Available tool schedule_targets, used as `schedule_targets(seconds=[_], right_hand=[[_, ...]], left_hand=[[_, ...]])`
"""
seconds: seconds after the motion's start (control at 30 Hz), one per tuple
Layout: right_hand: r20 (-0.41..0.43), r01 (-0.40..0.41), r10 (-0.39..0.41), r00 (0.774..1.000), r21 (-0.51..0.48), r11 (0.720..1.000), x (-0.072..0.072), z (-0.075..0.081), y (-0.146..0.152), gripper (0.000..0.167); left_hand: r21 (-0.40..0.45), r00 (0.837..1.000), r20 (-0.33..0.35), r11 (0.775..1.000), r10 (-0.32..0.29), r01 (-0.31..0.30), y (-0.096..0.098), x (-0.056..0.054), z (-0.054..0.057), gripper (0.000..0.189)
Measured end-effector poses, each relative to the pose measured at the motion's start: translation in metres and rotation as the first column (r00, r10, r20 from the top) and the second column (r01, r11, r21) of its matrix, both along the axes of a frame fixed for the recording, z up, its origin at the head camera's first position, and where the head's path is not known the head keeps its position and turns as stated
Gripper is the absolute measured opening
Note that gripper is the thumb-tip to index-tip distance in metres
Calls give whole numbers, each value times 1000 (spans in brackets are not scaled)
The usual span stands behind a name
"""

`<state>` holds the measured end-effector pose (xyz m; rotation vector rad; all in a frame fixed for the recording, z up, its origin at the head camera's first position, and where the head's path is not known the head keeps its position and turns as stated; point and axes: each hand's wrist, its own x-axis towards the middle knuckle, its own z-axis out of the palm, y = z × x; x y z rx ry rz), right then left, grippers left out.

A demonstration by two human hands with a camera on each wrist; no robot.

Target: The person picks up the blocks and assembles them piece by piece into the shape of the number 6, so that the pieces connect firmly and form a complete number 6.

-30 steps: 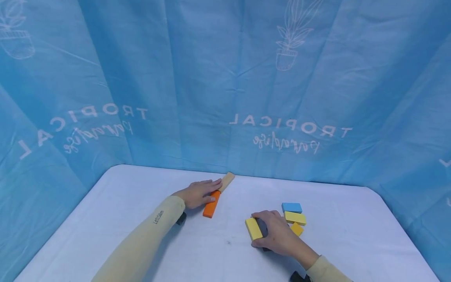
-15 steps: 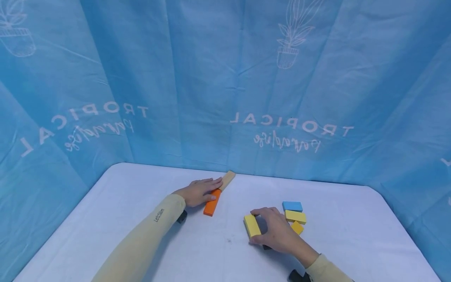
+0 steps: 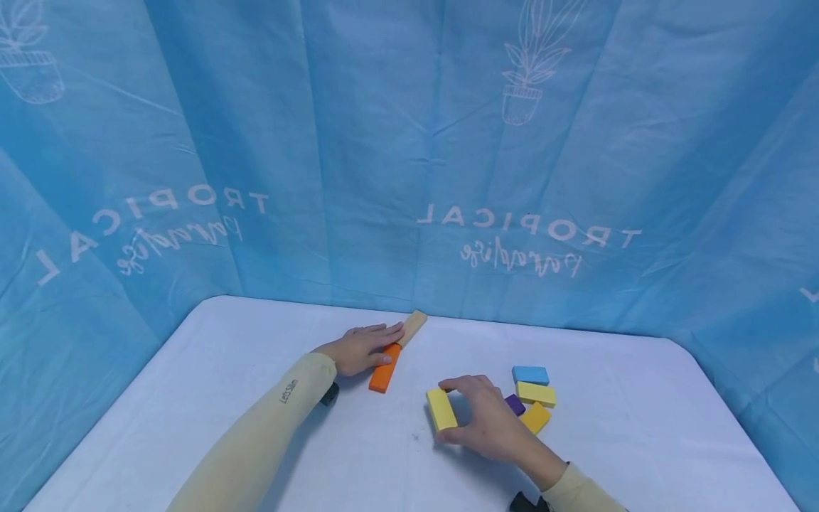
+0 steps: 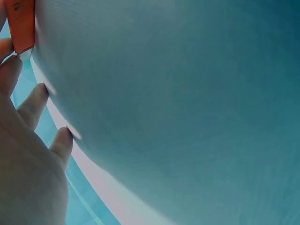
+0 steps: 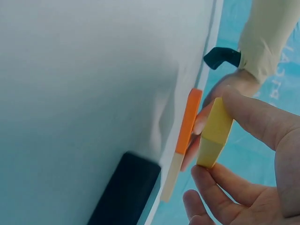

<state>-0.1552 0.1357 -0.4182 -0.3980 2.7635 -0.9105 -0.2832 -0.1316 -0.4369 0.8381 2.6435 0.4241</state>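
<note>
My right hand (image 3: 489,423) pinches a yellow wooden block (image 3: 441,409) by its ends, thumb on one and fingertips on the other; the right wrist view shows the same yellow block (image 5: 215,133) tilted in the grip. Further left, my left hand (image 3: 358,350) lies with extended fingers over an orange block (image 3: 382,373) and a natural wood block (image 3: 412,328), which stand end to end in a line. The thumb rests on the orange block, the fingertips reach the wood one. In the left wrist view the fingers (image 4: 35,105) are spread beside the orange block (image 4: 22,23).
Right of my right hand lie a purple block (image 3: 515,404), an orange-yellow block (image 3: 536,418), a yellow block (image 3: 536,393) and a blue block (image 3: 530,375). A dark block (image 5: 126,187) shows large in the right wrist view. A blue curtain (image 3: 384,178) hangs behind the white table (image 3: 288,327).
My right hand has moved left with the yellow block, leaving the dark block behind. The purple block and more of the orange-yellow one now show. The left hand stays in place.
</note>
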Motion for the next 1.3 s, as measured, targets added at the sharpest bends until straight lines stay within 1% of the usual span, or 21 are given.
schedule_targets(seconds=[0.4, 0.57, 0.77, 1.03, 1.3], right_hand=[[9, -44, 44, 999, -18, 999, 0, 4, -25, 71], [0, -73, 73, 997, -35, 997, -1, 2, -35, 71], [-2, -105, 105, 994, -31, 994, -2, -1, -44, 70], [0, -109, 109, 994, -33, 994, -3, -1, -54, 71], [-3, -105, 105, 994, -42, 994, -3, 2, -64, 71]], left_hand=[[-2, 1000, 8, 1000, 11, -11, 0, 2, 2, 62], [12, 1000, 2, 1000, 3, -3, -1, 2, 0, 61], [10, 1000, -6, 1000, -5, 5, 0, 1, 1, 60], [13, 1000, -8, 1000, 4, -4, 0, 3, 3, 60], [4, 1000, -5, 1000, 14, -14, 0, 1, 1, 61]])
